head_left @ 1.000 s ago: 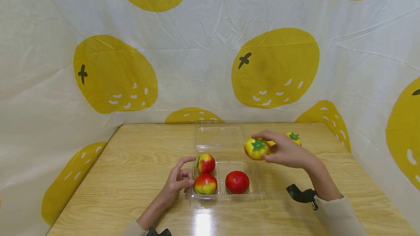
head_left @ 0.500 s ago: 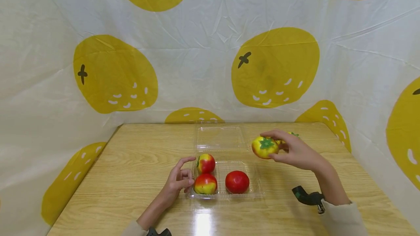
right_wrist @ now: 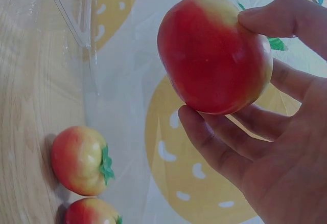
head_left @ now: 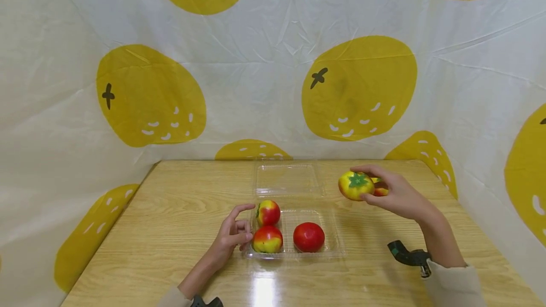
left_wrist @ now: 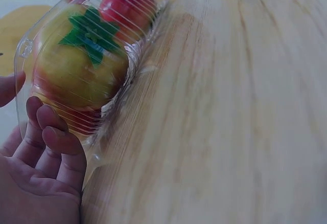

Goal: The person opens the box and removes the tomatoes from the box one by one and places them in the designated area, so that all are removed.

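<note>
The right hand (head_left: 396, 194) grasps one yellow-and-red fruit (head_left: 356, 186) between the thumb and the fingers; in the right wrist view, the thumb bears on one side and the fingertips on the opposite side. The fruit is held above the table (head_left: 179, 231), to the right of the box (head_left: 294, 256) and apart from it, with its green leaves facing the head camera. The left hand (head_left: 230, 233) is at the left wall of the box, fingers relaxed, the index finger extended along the wall; it is not clenched. The box is clear and divided, with its lid (head_left: 286, 179) folded back flat towards the curtain (head_left: 251, 84). The left compartment contains a rear fruit (head_left: 268, 212) and a front fruit (head_left: 267, 239), arranged one behind the other. The right compartment contains a red fruit (head_left: 309, 237). Two loose fruits, an upper one (right_wrist: 82, 160) and a lower one (right_wrist: 91, 212) in the right wrist view, rest on the table beyond the right hand. A black bracket (head_left: 409, 256) is fitted at the right wrist, beside a light sleeve (head_left: 454, 281).
</note>
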Available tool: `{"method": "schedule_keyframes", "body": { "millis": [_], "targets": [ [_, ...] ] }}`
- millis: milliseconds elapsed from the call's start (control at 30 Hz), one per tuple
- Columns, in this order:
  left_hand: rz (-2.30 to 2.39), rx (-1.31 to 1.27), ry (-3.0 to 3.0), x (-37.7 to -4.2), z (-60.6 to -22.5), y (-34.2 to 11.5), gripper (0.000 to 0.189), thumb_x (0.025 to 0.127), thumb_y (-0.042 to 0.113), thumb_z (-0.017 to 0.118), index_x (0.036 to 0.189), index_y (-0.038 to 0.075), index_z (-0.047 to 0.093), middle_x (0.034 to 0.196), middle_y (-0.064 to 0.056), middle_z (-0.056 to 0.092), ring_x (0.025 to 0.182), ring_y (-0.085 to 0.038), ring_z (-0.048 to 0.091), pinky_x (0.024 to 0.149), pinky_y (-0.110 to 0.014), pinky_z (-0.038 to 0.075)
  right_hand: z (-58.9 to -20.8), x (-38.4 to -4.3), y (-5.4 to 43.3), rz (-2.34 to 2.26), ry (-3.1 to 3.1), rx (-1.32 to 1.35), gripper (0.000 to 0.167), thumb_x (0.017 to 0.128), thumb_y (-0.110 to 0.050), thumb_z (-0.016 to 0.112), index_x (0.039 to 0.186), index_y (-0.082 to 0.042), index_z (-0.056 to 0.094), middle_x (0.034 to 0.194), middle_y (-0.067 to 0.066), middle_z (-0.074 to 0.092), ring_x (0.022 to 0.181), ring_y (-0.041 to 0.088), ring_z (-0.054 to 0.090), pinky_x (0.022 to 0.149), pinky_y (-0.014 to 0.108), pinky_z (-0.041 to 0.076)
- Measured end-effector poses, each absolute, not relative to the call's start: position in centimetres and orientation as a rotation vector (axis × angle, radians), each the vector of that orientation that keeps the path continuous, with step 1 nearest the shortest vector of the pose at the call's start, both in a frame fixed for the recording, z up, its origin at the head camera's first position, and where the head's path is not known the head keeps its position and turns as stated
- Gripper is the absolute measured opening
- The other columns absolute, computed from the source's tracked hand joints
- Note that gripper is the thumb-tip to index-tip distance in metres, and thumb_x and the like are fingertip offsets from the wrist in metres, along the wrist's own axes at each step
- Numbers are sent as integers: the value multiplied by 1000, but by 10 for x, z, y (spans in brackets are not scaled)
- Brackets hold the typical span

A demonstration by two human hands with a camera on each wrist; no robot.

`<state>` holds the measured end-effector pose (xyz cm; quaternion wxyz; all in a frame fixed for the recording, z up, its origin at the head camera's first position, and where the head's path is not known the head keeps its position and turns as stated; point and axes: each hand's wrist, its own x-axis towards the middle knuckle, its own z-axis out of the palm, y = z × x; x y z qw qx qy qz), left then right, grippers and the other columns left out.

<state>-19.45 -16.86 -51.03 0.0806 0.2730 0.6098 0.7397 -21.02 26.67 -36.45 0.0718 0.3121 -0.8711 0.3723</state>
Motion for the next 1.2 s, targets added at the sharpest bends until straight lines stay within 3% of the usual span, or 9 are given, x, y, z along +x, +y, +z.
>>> {"method": "schedule_keyframes", "body": {
  "millis": [367, 1200],
  "targets": [
    [2205, 823, 1828, -195, -511, -170, 66, 91, -1, 55, 151, -10, 26, 74, 1, 54, 56, -21, 41, 50, -24, 43, -365, -213, 275, 1081, -2607, 892, 57, 90, -3, 76, 143, -6, 57, 134, 13, 61, 103, -1, 59, 87, 13, 52],
    [2199, 811, 1838, -195, -509, -170, 66, 92, -2, 55, 151, -8, 27, 74, 2, 54, 56, -16, 43, 50, -24, 44, -373, -222, 299, 1109, -2649, 730, 57, 93, -9, 75, 146, -12, 55, 140, 7, 57, 107, 0, 57, 88, 11, 48]
  ]
}}
